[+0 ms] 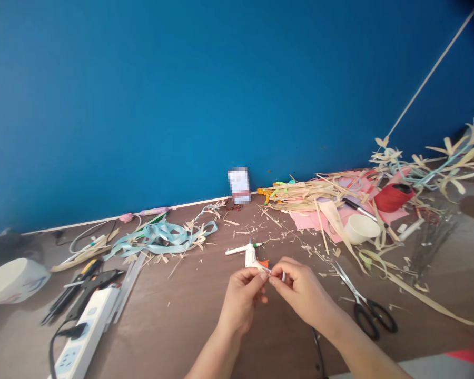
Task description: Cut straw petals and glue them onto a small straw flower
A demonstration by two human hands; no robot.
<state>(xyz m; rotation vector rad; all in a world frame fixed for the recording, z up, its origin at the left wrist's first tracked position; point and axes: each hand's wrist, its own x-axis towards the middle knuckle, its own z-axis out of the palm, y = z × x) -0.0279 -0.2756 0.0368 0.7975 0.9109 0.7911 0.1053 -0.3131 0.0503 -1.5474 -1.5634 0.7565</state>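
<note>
My left hand and my right hand meet low over the middle of the table, fingertips nearly touching. Both are closed in a pinch on a thin pale strip, which shows only in part between and beside the fingers; its exact kind is unclear. Just beyond the fingertips lies a white glue gun with an orange trigger, its grip partly hidden by my hands. A pair of scissors with black handles rests to the right of my right hand.
To the left are a power strip, a black glue gun, clear glue sticks, a white bowl and blue ribbon. Dried husk strips, a red thread spool and a white cup lie right. A blue wall stands behind.
</note>
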